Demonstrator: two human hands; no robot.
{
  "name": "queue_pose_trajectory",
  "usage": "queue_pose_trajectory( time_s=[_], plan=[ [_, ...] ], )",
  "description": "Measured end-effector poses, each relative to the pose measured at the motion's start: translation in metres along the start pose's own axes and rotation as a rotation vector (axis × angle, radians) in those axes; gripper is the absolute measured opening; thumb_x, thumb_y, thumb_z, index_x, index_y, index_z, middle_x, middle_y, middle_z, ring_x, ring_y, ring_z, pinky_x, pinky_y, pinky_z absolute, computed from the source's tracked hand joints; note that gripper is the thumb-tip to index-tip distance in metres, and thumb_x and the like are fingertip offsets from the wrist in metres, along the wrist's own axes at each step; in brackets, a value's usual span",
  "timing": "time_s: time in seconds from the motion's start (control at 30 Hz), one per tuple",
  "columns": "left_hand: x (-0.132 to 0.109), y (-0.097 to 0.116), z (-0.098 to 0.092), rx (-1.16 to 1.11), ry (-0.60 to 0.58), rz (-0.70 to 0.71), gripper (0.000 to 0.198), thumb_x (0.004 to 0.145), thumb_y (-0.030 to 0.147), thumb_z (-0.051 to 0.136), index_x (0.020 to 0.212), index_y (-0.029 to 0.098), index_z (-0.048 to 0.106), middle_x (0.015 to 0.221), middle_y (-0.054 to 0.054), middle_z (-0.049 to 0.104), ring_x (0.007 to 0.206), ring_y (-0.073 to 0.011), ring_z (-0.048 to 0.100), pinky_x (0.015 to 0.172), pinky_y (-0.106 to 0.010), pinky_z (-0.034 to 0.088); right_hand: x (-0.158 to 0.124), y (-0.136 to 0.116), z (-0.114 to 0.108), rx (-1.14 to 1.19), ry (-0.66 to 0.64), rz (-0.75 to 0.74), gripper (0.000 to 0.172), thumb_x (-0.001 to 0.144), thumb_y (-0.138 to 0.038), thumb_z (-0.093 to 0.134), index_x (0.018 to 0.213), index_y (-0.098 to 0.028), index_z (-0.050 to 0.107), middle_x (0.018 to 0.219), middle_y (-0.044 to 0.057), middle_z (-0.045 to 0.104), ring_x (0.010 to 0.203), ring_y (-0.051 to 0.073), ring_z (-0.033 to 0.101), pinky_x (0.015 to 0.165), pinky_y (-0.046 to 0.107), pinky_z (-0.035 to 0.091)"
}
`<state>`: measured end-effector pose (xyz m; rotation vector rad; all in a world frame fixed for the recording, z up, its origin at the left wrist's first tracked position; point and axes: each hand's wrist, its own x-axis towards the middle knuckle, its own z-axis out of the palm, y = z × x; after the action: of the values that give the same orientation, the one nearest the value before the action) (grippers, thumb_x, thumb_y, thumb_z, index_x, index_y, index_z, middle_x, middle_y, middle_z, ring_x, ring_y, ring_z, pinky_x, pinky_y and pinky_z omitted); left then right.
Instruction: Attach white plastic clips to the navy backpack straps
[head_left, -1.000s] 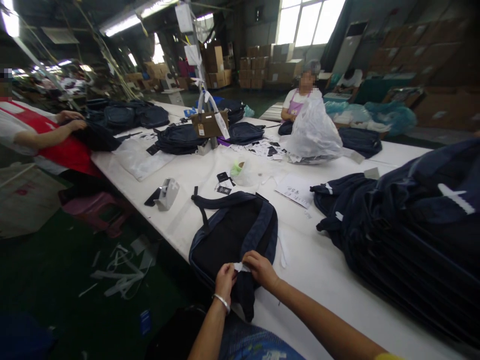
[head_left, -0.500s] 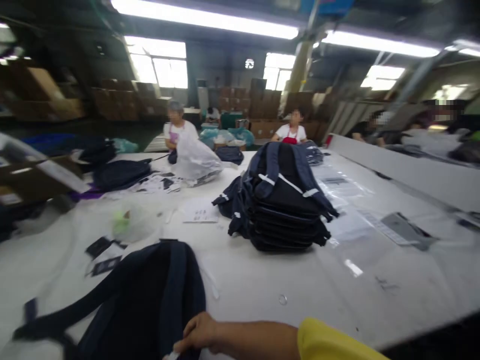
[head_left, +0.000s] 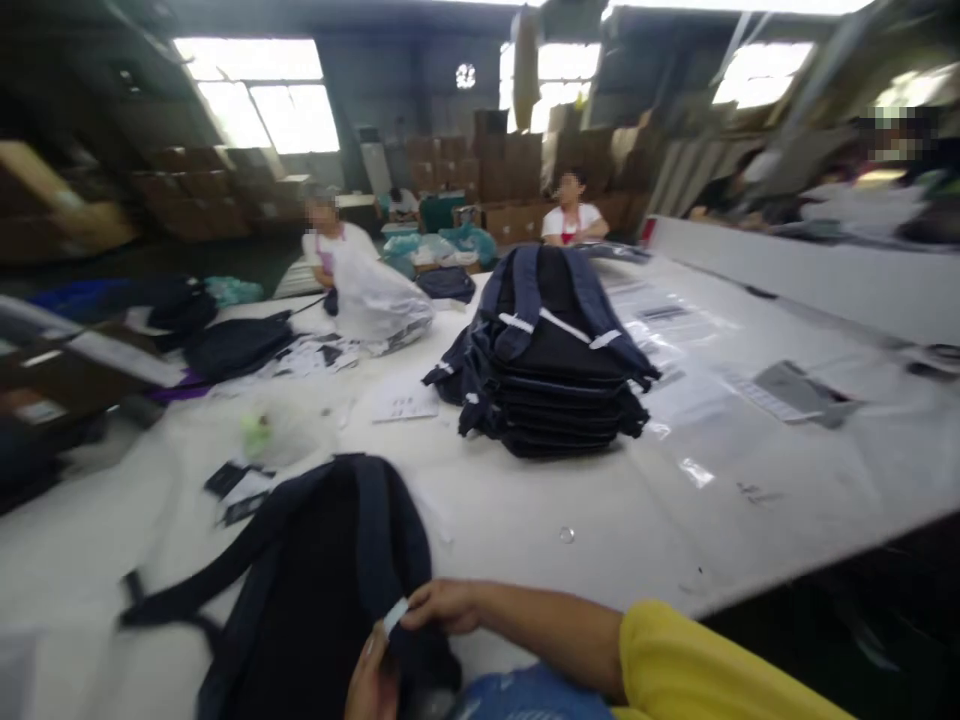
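A dark navy backpack [head_left: 307, 600] lies on the table in front of me with its shoulder straps facing up. My right hand [head_left: 444, 606] comes in from the right and pinches a small white strip [head_left: 395, 615] at the backpack's right strap. Just below it, my left hand [head_left: 373, 682] closes on the lower end of the same strip, its wrist cut off by the frame's bottom edge. Beyond them stands a stack of similar backpacks [head_left: 562, 400], the top one having white bands around its straps.
Clear plastic bags [head_left: 667, 310] lie to the right of the stack, and a metal ring [head_left: 567, 535] in front of it. Dark tags [head_left: 240, 490] and a white sheet [head_left: 405, 402] lie leftward. Across the white table [head_left: 510, 540], a person [head_left: 341, 245] handles a translucent bag.
My left hand has come into view at the white strip beside my right hand. The view has tilted down, and more of my yellow sleeve shows.
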<state>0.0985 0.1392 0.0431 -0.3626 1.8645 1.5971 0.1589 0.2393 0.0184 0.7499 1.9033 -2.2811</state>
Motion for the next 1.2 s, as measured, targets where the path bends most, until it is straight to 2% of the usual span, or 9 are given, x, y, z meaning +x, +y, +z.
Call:
queue_pose_trajectory(
  time_s=[0.17,0.3,0.43,0.6,0.77,0.83,0.97,1.1,1.2],
  plan=[
    [0.014,-0.022,-0.032,-0.071,-0.121,-0.016,0.021,0.074,0.029,0.071,0.091,0.015,0.070,0.098,-0.014,0.072,0.092,-0.0263,0.069,0.081,-0.037,0.056,-0.005,0.025,-0.004,0.034,-0.017,0.046,0.049,0.072,-0.058,0.058,0.100,-0.018,0.066,0.093,0.005,0.070,0.086,0.018,0.064,0.079,0.031,0.050],
    [0.023,-0.018,-0.050,0.011,-0.045,0.091,0.031,0.074,0.024,0.071,0.103,0.014,0.066,0.096,-0.016,0.071,0.085,-0.0258,0.069,0.080,-0.044,0.055,-0.009,0.036,-0.007,-0.133,0.158,0.021,0.034,0.078,-0.047,0.054,0.084,-0.017,0.068,0.090,0.006,0.069,0.091,0.022,0.061,0.083,0.032,0.045],
    [0.022,-0.004,-0.095,0.145,0.095,0.319,0.032,0.078,0.024,0.064,0.109,0.018,0.064,0.126,-0.014,0.059,0.122,-0.0279,0.051,0.108,-0.045,0.035,-0.013,0.043,-0.011,-0.296,0.351,0.028,0.026,0.082,-0.038,0.049,0.087,-0.018,0.065,0.089,0.007,0.068,0.087,0.022,0.061,0.081,0.032,0.043],
    [0.028,-0.008,-0.150,0.810,0.423,0.583,0.055,0.079,0.031,0.060,0.129,0.012,0.051,0.144,-0.019,0.039,0.136,-0.0345,0.029,0.113,-0.050,0.021,-0.011,0.042,-0.003,-0.399,0.358,0.047,0.032,0.081,-0.047,0.052,0.083,-0.018,0.064,0.081,0.006,0.068,0.078,0.021,0.063,0.072,0.031,0.043],
    [0.027,-0.004,-0.141,0.876,0.287,0.606,0.048,0.082,0.035,0.056,0.126,0.018,0.055,0.140,-0.016,0.045,0.132,-0.0355,0.035,0.108,-0.052,0.028,-0.012,0.027,0.011,-0.447,0.335,-0.049,0.034,0.077,-0.047,0.059,0.095,-0.020,0.067,0.088,0.005,0.069,0.083,0.022,0.062,0.075,0.032,0.044],
    [0.024,0.003,-0.118,0.654,0.063,0.497,0.044,0.080,0.039,0.060,0.120,0.020,0.060,0.128,-0.015,0.057,0.123,-0.0328,0.048,0.102,-0.047,0.038,-0.014,0.019,0.017,-0.424,0.297,-0.084,0.034,0.078,-0.045,0.059,0.101,-0.021,0.067,0.090,0.004,0.069,0.082,0.021,0.062,0.075,0.031,0.046],
    [0.023,0.012,-0.075,0.132,-0.376,-0.097,0.046,0.073,0.041,0.071,0.110,0.015,0.063,0.102,-0.015,0.070,0.093,-0.0267,0.067,0.077,-0.036,0.054,-0.015,0.006,0.023,-0.357,0.227,-0.190,0.032,0.087,-0.041,0.049,0.106,-0.022,0.067,0.099,0.004,0.070,0.089,0.020,0.064,0.081,0.031,0.049],
    [0.032,0.016,-0.079,-0.107,-0.464,-0.302,0.041,0.073,0.032,0.074,0.109,0.016,0.063,0.105,-0.011,0.070,0.089,-0.0213,0.068,0.077,-0.030,0.055,-0.008,-0.006,0.021,-0.517,0.489,-0.189,0.031,0.092,-0.033,0.042,0.106,-0.022,0.067,0.105,0.006,0.068,0.097,0.020,0.062,0.088,0.033,0.048],
    [0.040,0.021,-0.098,-0.221,-0.494,-0.361,0.035,0.077,0.026,0.072,0.110,0.017,0.063,0.104,-0.009,0.071,0.090,-0.0196,0.069,0.080,-0.028,0.055,0.006,-0.015,0.022,-0.726,0.403,-0.177,0.038,0.088,-0.024,0.049,0.125,-0.025,0.056,0.126,0.005,0.058,0.112,0.020,0.054,0.096,0.032,0.043]
  ],
)
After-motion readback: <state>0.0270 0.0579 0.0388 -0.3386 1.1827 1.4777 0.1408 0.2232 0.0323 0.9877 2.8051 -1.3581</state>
